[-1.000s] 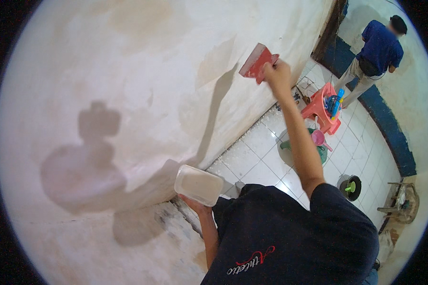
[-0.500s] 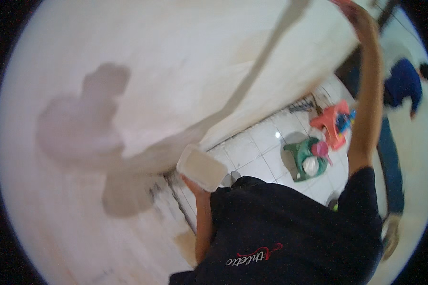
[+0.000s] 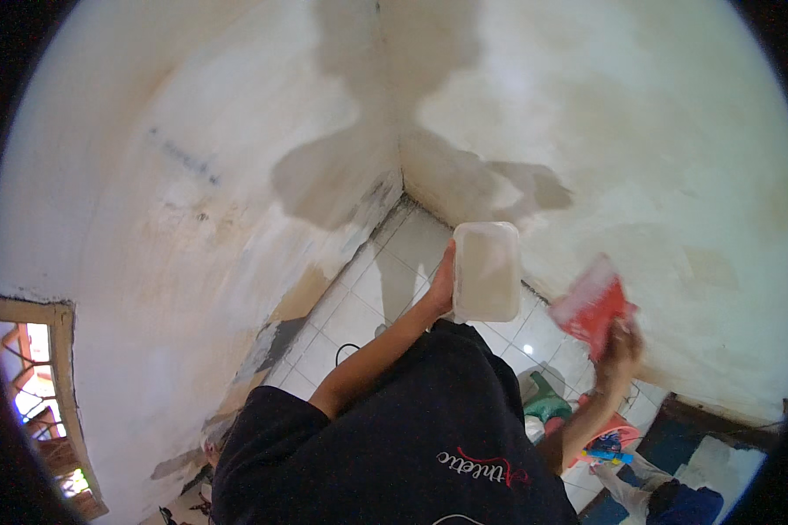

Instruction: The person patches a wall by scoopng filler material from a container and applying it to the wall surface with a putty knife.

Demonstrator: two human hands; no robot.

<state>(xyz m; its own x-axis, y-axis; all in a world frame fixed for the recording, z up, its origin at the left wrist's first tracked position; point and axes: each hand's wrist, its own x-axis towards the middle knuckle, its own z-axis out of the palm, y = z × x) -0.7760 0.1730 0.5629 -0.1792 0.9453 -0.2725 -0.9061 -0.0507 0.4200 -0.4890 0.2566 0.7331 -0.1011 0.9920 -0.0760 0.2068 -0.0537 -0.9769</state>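
My left hand (image 3: 444,282) grips the side of a translucent rectangular plastic tub (image 3: 488,271), held up in front of my chest. Something smooth and pale beige shows inside it. To the right, my right hand (image 3: 620,348) is wrapped round the narrow end of a red putty spreader (image 3: 592,308). Whitish smears cover its wide end, which points up and left and is blurred by motion. Spreader and tub are apart, with the right-hand wall (image 3: 665,210) behind the spreader. I cannot tell whether the spreader touches that wall.
Two patchy whitish walls meet in a corner ahead, above a white tiled floor (image 3: 359,306). A green stool (image 3: 547,401) and a pink stool (image 3: 620,430) bearing small items stand at lower right. A barred window (image 3: 44,385) is at far left. Part of another person (image 3: 683,506) shows at the lower right.
My view has swung toward the wall corner. My right arm, raised high before, has come down, and the red spreader now shows fully. The tub remains in my left hand.
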